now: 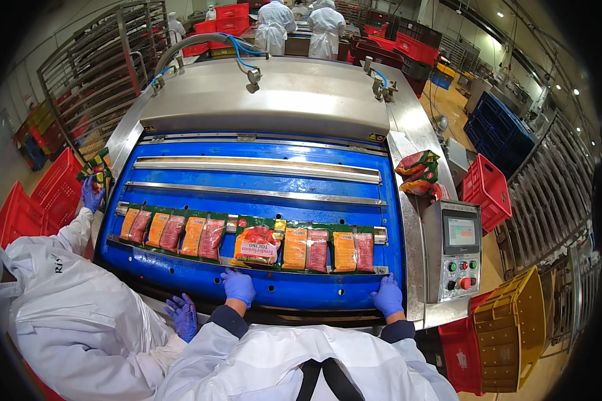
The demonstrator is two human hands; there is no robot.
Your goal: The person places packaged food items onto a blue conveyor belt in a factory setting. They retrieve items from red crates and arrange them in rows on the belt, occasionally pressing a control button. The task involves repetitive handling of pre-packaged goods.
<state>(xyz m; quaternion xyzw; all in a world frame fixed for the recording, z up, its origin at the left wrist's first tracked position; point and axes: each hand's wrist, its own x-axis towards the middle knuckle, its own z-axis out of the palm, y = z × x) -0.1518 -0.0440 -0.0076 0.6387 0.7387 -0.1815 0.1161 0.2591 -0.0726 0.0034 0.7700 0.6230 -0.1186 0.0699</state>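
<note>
Fingers spread and flat, our left hand presses on the near blue edge of the sealing machine bed, just below the larger red meat pack in the middle of the row. Our right hand lies the same way, fingers open, at the near right corner, just below the rightmost pack. Neither hand holds anything. The row of vacuum packs, orange and red slices on green backing, runs left to right along the near metal bar. On the left, a co-worker in a white coat rests one blue-gloved hand near the front edge and lifts another pack at the far left corner. To the right stand a control panel, loose packs, and red crates. Far off, people in white coats work.
</note>
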